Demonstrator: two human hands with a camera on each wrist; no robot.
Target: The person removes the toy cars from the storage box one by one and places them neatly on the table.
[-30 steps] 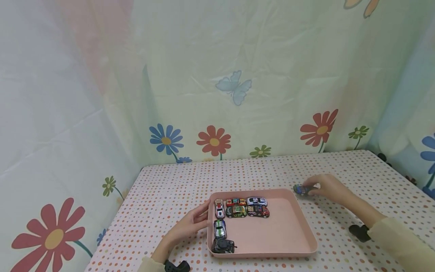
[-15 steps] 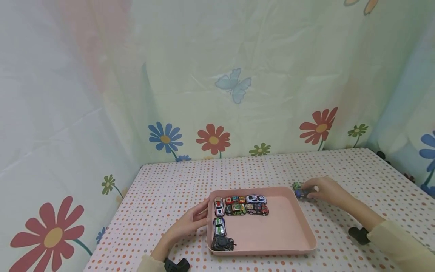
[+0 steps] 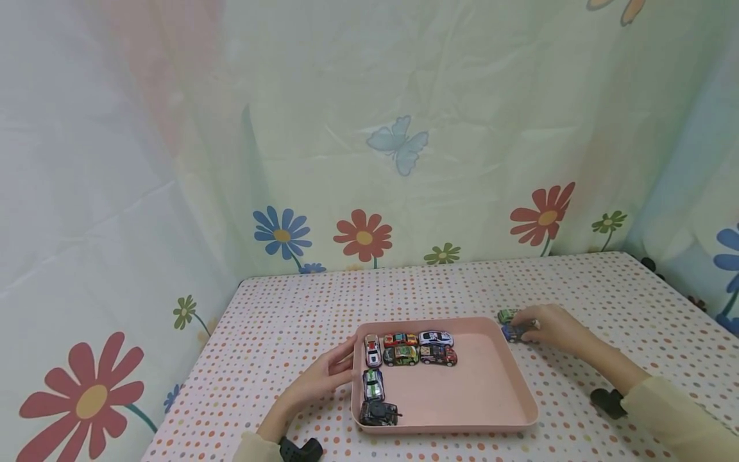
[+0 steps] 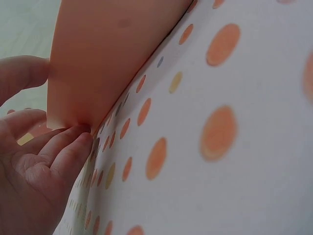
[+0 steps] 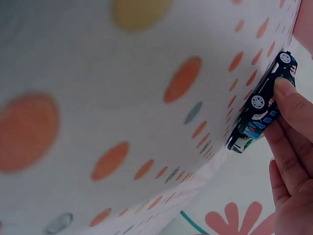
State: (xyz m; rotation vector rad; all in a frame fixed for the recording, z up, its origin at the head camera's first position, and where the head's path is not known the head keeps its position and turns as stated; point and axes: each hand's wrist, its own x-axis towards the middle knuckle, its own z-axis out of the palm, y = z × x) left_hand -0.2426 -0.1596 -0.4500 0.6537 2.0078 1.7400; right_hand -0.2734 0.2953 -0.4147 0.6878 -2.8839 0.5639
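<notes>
Close in, a black toy vehicle (image 3: 376, 414) sits in the pink tray (image 3: 456, 410) at eight o'clock, and the left hand (image 3: 322, 378) rests nearly straight fingers against the tray's outside at nine. Farther off, beyond the rim at two o'clock, the right hand (image 3: 551, 326), clearly the nearer, pinches a blue-and-black toy car (image 5: 268, 100) lying at that hand's nine o'clock, long axis roughly nine to three. Lettering on its side is too slanted to read surely. Just beyond, at eleven, sits a green toy car (image 3: 507, 314).
</notes>
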